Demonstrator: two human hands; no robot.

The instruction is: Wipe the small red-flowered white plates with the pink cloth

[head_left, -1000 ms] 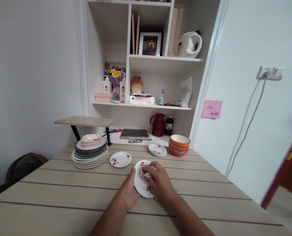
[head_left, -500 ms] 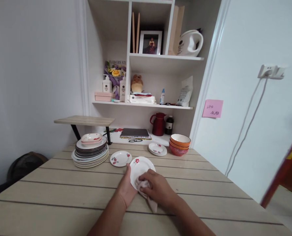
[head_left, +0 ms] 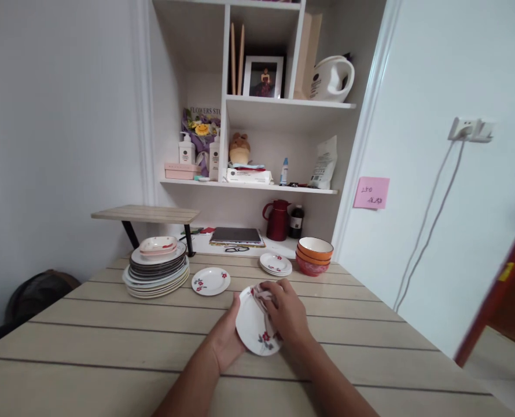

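Note:
My left hand (head_left: pixel 228 336) grips the left edge of a small white plate (head_left: pixel 255 327) with red flowers, thumb on its rim, tilted above the table. My right hand (head_left: pixel 289 310) is closed on a pale cloth (head_left: pixel 264 293), pressed to the plate's upper right rim; part of the cloth is hidden by the fingers. Just beyond lies another flowered plate (head_left: pixel 211 281) by itself. A short stack of similar small plates (head_left: pixel 275 264) sits farther back, beside several stacked bowls (head_left: pixel 313 256), orange above and red below.
At the left stands a tall stack of plates (head_left: pixel 155 278) topped by oval dishes (head_left: pixel 158 245), near a small raised shelf (head_left: pixel 147 214). Behind are a laptop (head_left: pixel 235 234), glasses (head_left: pixel 237 249), a red jug (head_left: pixel 277 220) and a dark bottle (head_left: pixel 296 222).
The cloth in my right hand has moved from the plate's lower part up to its upper right rim. The plate has turned, so a flower now shows near its lower edge.

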